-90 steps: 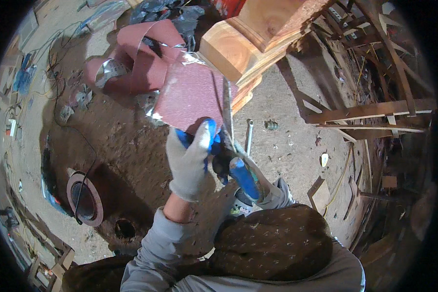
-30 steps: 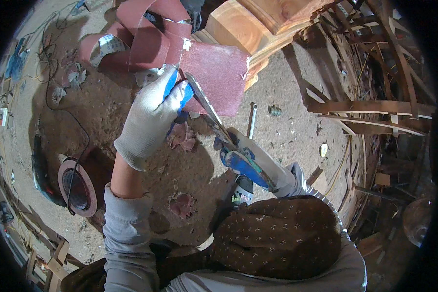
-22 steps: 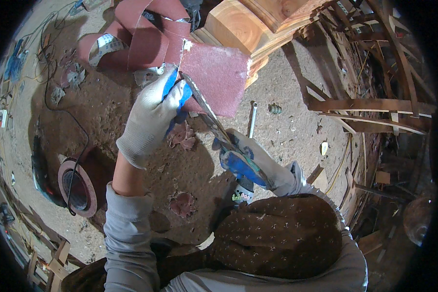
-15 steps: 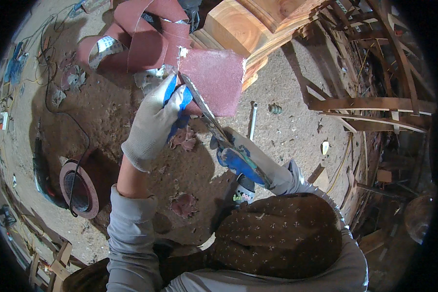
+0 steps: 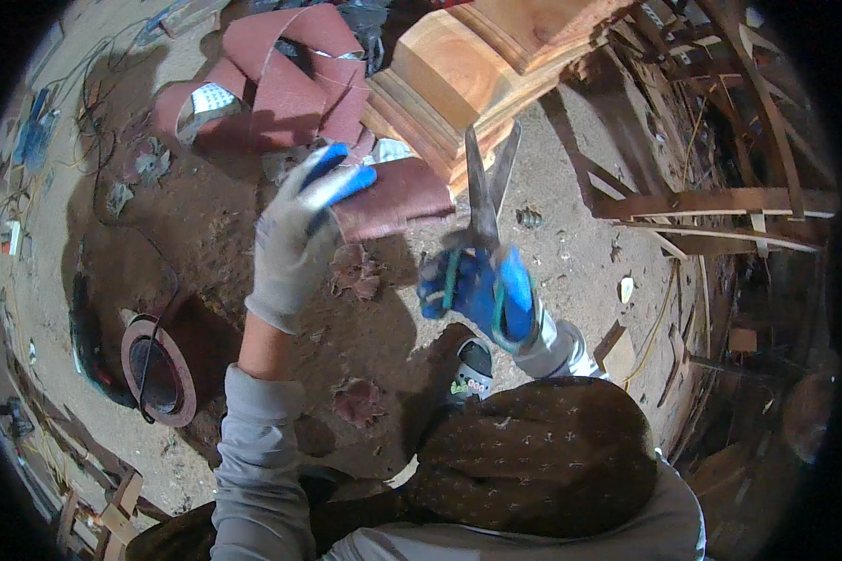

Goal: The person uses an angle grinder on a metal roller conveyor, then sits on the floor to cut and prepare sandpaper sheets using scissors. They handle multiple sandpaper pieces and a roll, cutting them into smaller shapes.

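Observation:
My right hand [image 5: 477,292], in a white and blue work glove, grips large metal scissors [image 5: 483,201] by their green handles. The blades point away from me and stand apart, with nothing between them. My left hand [image 5: 295,238], in a similar glove, has its fingers stretched out at the left edge of a reddish-brown sandpaper piece [image 5: 400,198]. This piece looks bent; whether the hand touches it cannot be made out. Beyond it lies a long, looped strip of the same sandpaper [image 5: 295,93] with a white printed back.
A carved wooden piece [image 5: 449,70] lies at the far side. At left are a sandpaper roll [image 5: 182,374], a dark power tool [image 5: 86,327] and cords. Crumpled sandpaper scraps [image 5: 357,400] lie on the ground. Curved wooden frames [image 5: 720,201] stand at right.
The scissors have swung away from the sandpaper to the right, and their blades have spread. My left fingers have straightened. The flat sandpaper piece now sits lower and looks bent.

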The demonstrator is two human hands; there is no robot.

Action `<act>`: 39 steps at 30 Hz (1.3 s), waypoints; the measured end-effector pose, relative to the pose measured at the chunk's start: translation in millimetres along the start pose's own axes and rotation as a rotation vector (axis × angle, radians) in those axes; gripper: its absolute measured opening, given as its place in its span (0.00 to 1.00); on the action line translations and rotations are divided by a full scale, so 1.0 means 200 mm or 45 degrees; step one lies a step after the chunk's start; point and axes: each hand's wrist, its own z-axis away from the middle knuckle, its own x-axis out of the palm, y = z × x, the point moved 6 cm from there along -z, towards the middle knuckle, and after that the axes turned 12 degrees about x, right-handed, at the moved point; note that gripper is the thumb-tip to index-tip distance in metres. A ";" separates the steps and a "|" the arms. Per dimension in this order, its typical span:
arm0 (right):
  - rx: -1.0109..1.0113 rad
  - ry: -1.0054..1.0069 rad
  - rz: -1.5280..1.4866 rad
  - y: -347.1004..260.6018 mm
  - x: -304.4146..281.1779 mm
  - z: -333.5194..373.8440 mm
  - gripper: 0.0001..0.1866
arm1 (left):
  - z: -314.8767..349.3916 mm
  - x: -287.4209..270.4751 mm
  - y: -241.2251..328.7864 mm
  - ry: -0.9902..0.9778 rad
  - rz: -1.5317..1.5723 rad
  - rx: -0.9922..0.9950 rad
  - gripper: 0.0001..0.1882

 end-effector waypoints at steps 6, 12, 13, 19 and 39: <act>-0.214 0.340 0.137 -0.16 -0.02 -0.08 0.21 | 0.14 0.17 -0.07 0.292 0.323 -0.292 0.24; -0.585 0.385 0.180 -0.17 0.00 -0.10 0.23 | 0.29 0.37 -0.03 0.061 1.374 -1.249 0.23; -0.541 0.387 0.119 -0.16 -0.02 -0.10 0.24 | 0.26 0.36 0.00 0.038 1.257 -1.217 0.22; -0.504 0.356 0.445 -0.11 -0.10 -0.06 0.28 | 0.17 0.27 0.00 0.330 1.091 -1.040 0.13; 0.333 0.269 0.129 0.15 -0.07 -0.10 0.24 | 0.09 0.19 0.02 0.341 0.752 -0.806 0.13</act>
